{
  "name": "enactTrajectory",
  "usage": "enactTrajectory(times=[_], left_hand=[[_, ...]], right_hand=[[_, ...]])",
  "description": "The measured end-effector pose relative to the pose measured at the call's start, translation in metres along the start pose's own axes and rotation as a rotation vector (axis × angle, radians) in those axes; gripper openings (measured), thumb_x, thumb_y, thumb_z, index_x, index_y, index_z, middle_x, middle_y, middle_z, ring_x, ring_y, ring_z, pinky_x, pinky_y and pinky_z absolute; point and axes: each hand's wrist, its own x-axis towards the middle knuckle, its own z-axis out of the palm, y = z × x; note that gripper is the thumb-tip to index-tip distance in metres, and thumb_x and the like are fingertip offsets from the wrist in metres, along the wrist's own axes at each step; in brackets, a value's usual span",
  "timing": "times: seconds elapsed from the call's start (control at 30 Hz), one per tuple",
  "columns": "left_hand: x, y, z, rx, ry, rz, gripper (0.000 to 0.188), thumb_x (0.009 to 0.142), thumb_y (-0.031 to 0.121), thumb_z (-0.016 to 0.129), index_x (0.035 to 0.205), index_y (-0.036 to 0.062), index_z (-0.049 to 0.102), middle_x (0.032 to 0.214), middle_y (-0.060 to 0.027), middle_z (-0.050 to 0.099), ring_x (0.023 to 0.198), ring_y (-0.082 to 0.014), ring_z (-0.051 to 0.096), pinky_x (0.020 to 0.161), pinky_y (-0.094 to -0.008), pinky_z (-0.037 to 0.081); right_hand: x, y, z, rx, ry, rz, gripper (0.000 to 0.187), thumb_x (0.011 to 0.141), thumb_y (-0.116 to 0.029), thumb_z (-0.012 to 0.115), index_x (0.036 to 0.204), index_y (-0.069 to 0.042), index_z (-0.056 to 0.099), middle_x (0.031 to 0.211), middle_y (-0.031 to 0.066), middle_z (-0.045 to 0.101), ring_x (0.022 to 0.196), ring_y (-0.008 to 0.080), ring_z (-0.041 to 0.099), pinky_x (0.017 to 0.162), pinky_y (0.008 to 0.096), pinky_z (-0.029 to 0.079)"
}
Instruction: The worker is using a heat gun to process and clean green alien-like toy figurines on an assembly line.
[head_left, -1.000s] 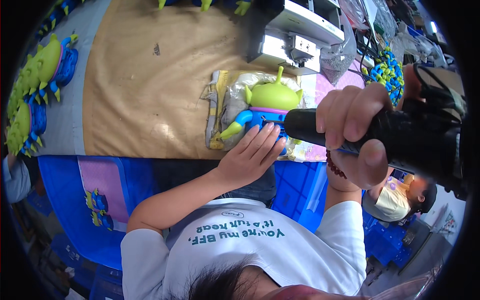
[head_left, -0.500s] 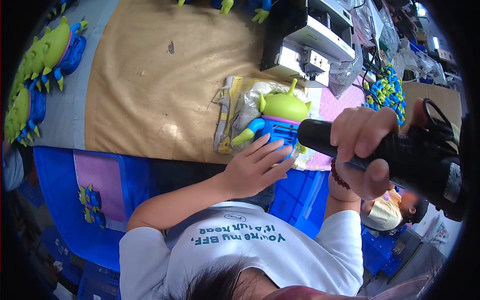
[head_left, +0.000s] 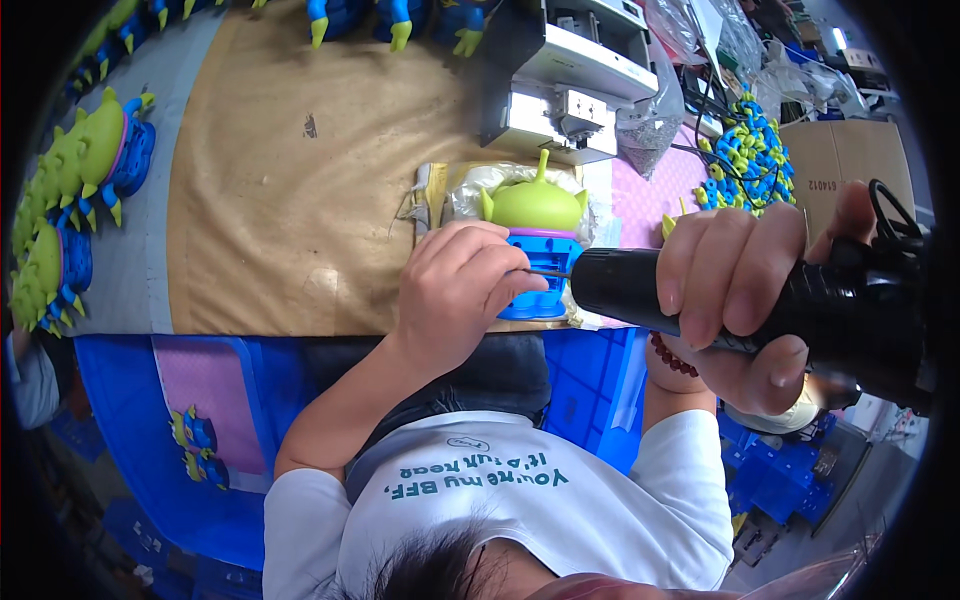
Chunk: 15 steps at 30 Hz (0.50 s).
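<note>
A toy figure (head_left: 537, 207) with a lime-green head, one antenna, a purple collar and a blue body lies on a plastic-covered pad (head_left: 432, 195) at the table's near edge. My right hand (head_left: 735, 290) is wrapped round a black electric screwdriver (head_left: 620, 282), held level with its thin bit pointing left above the blue body. The fingers of my left hand (head_left: 455, 290) are pinched together at the bit's tip, over the figure's left side. Whatever lies between those fingertips is hidden. That hand also covers the figure's left arm.
Behind the pad stands a white-and-black machine (head_left: 560, 120) beside a bag of small parts (head_left: 650, 135). More toy figures (head_left: 85, 165) line the far left, with others along the back. A pile of blue-green parts (head_left: 745, 160) and a cardboard box (head_left: 850, 170) are at right. Blue bins (head_left: 130, 430) flank me.
My left hand has gone from spread fingers on the toy's body to a pinch at the bit's tip. The screwdriver has shifted slightly left, and the whole view has shifted a little.
</note>
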Motion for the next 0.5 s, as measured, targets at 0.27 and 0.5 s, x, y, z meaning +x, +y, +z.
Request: enactTrajectory(times=[0.27, 0.5], left_hand=[[0.0021, 0.0001, -0.006, 0.115, -0.012, 0.129, 0.031, 0.072, 0.033, 0.082, 0.082, 0.0115, 0.062, 0.082, -0.0027, 0.062, 0.091, -0.0264, 0.067, 0.075, -0.0377, 0.05], [0.001, -0.0017, -0.0089, 0.148, -0.016, 0.136, 0.031, 0.071, 0.033, 0.082, 0.082, 0.0122, 0.061, 0.082, -0.0017, 0.061, 0.092, -0.0258, 0.066, 0.077, -0.0382, 0.049]], right_hand=[[-0.0049, -0.0033, -0.0001, -0.008, 0.013, -0.023, 0.038, 0.079, -0.034, 0.082, 0.085, -0.01, 0.053, 0.069, 0.0031, 0.055, 0.062, 0.0171, 0.058, 0.065, 0.0337, 0.05], [-0.0078, -0.0016, 0.0018, -0.021, 0.012, -0.005, 0.038, 0.08, -0.035, 0.081, 0.086, -0.01, 0.053, 0.069, 0.0025, 0.055, 0.061, 0.0164, 0.058, 0.065, 0.0335, 0.05]])
